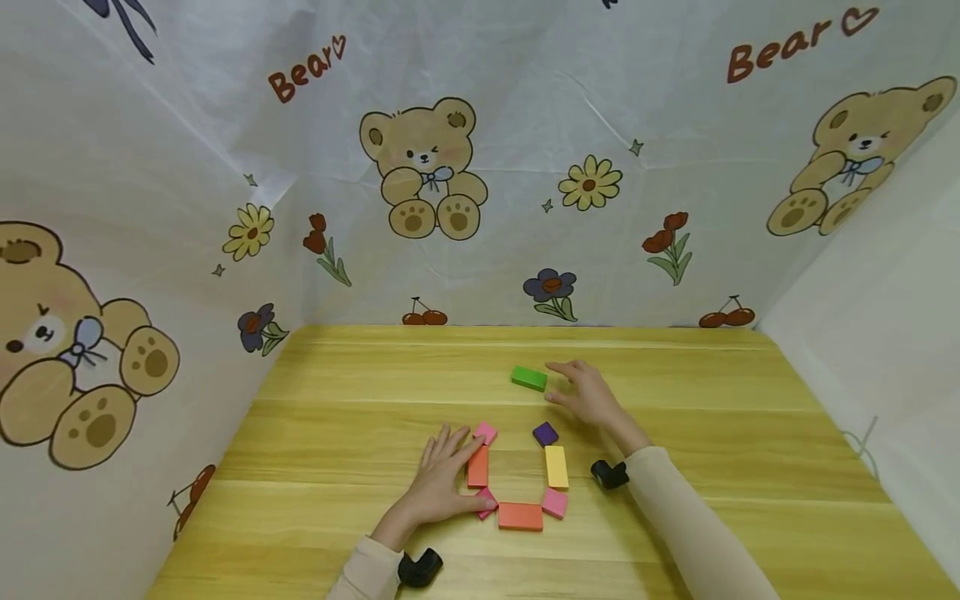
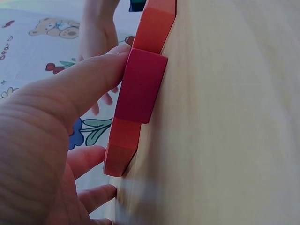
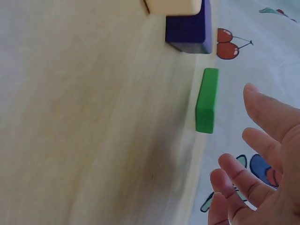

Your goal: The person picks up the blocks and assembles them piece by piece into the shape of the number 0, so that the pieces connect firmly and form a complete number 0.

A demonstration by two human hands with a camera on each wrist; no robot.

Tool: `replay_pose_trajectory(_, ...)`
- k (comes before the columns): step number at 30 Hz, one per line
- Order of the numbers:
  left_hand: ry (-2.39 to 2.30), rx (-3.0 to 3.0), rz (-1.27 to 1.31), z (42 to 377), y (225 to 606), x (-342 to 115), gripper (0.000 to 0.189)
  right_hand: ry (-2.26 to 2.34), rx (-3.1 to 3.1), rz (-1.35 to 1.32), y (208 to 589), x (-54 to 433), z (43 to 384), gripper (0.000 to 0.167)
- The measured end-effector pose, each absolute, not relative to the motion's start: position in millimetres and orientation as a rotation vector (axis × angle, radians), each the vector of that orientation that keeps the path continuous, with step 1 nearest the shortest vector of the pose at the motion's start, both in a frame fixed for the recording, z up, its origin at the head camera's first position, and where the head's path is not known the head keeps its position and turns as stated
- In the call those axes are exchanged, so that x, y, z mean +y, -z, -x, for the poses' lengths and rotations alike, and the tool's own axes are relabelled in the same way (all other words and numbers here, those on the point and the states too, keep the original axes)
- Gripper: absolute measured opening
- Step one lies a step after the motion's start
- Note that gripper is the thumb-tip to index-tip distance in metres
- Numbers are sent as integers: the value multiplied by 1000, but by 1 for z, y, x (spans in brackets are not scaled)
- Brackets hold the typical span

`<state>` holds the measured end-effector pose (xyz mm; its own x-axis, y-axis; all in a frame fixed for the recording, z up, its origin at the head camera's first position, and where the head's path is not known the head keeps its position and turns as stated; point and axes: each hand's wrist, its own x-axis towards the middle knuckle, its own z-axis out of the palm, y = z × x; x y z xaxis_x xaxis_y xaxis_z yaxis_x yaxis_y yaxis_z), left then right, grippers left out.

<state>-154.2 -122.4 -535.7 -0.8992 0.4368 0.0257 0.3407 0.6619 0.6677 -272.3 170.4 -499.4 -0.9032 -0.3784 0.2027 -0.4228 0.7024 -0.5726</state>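
Observation:
Colored wooden blocks form a ring on the table. My left hand (image 1: 441, 479) lies over the ring's left side. Its thumb touches a magenta block (image 2: 141, 86), and its index finger reaches to a pink block (image 1: 486, 432) beside an orange-red block (image 1: 477, 468). My right hand (image 1: 590, 397) hovers with spread fingers just right of a green block (image 1: 529, 378), apart from it. The green block lies beyond the ring. On the ring's right side are a purple block (image 1: 546, 434), a yellow block (image 1: 557, 467) and another pink block (image 1: 555, 502); an orange-red block (image 1: 521, 517) lies along the near side.
The wood-grain table (image 1: 360, 383) ends at a white cloth (image 1: 510, 250) printed with bears and flowers, which rises behind and at the left. A white wall (image 1: 862, 358) stands at the right. Black wrist cameras sit at both cuffs.

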Motion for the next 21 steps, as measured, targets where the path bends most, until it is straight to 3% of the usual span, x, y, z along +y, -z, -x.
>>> replay_pose_trajectory(21, -1083, 2724, -649, 152, 534, -123, 98, -1132, -2962, -495, 511, 156, 302, 45)
